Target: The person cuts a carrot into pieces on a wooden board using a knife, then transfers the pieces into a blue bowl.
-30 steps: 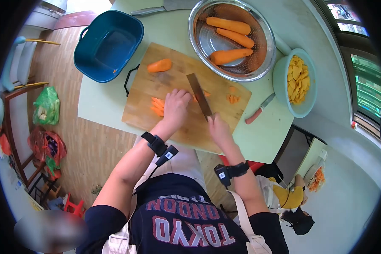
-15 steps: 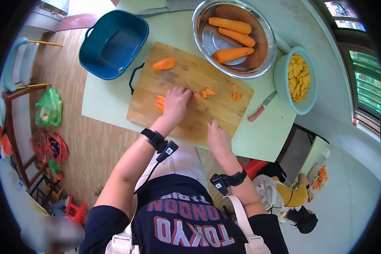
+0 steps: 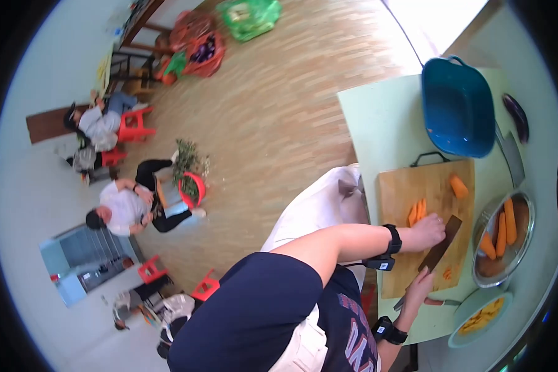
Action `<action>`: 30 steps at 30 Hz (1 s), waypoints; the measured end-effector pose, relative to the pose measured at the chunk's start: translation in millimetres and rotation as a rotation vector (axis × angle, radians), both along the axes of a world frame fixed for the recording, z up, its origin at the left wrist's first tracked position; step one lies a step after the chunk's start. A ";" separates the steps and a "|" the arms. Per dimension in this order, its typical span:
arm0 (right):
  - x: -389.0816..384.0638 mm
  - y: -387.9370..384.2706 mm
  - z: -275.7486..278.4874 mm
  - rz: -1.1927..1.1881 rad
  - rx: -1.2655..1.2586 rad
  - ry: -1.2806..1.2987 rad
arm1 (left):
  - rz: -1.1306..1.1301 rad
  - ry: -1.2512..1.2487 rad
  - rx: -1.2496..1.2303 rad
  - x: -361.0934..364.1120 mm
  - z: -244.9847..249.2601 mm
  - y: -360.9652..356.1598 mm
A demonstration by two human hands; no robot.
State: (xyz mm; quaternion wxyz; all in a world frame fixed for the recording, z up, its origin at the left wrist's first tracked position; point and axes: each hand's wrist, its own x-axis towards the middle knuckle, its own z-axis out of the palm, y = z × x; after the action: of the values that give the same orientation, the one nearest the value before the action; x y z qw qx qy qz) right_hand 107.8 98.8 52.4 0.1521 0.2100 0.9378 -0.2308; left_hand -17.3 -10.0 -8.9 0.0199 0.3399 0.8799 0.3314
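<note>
My right hand (image 3: 420,285) is closed around the handle of a kitchen knife (image 3: 445,243), whose broad blade lies across the wooden cutting board (image 3: 394,186). Beside the blade, my left hand (image 3: 429,232) is closed with fingers bent down; whatever sits beneath its fingertips is hidden. Carrot sticks (image 3: 417,212) lie just past the left hand. A thick carrot chunk (image 3: 458,186) rests near the board's far corner, and small carrot bits (image 3: 447,273) lie on the blade's other side.
Around the board are a blue basin (image 3: 457,111), cleaver (image 3: 510,158), eggplant (image 3: 516,118), metal bowl (image 3: 527,248) of carrots, red-handled knife (image 3: 440,302) and green bowl (image 3: 457,338) of yellow pieces. A seated person (image 3: 124,201) is across the floor, near a red basket (image 3: 192,189); others sit farther off.
My view has swung left, so the table now appears at the right and more of the room shows. Both hands remain at the board, the right still gripping the knife.
</note>
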 end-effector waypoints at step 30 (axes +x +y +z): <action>9.8 -42.5 20.3 -0.230 0.003 -0.074 | -0.222 -0.113 -0.010 -19.3 13.8 -9.8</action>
State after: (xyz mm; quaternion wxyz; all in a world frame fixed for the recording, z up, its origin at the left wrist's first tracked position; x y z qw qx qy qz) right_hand 117.6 56.3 72.8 0.1588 0.3246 0.9017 -0.2372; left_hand -36.6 -19.8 4.9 0.1078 0.4159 0.8360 0.3412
